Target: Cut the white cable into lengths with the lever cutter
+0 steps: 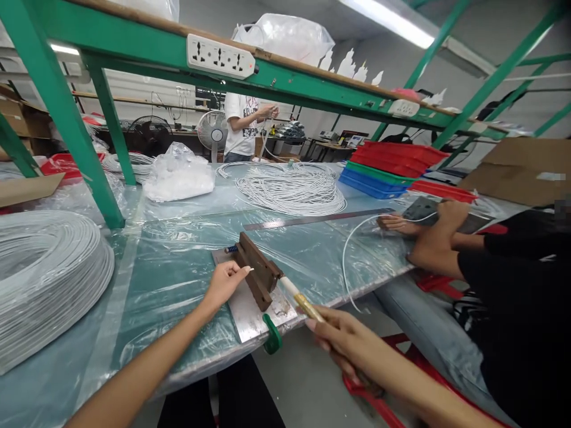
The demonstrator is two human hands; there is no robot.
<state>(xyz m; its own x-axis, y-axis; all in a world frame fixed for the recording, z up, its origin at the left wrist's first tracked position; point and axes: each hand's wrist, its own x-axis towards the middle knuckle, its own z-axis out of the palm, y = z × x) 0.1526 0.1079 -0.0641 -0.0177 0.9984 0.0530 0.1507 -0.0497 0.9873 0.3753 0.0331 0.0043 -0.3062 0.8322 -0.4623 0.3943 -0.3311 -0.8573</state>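
Observation:
In front of me a brown metal clamping jig (pixel 260 270) stands on a metal base plate (pixel 250 318) at the table's front edge. A blue spring shows at its far left side. My left hand (pixel 226 280) is closed in a pinch beside the jig's left jaw. A tiny white tip shows at the fingertips, too small to name. From the jig's right side, a lever handle (pixel 307 306) wrapped in white and yellow-gold reaches toward me. My right hand (pixel 341 339) is wrapped round its lower part. Below the plate, a green clamp (pixel 272 334) grips the table edge.
Coils of white cable (pixel 289 189) lie behind the jig, with a large coil (pixel 53 279) at left. A steel ruler (pixel 312 219) rests mid-table. At right, a co-worker's hands (pixel 446 217) hold a white cable near stacked trays (pixel 392 166). Green shelf posts (pixel 107 178) rise from the table.

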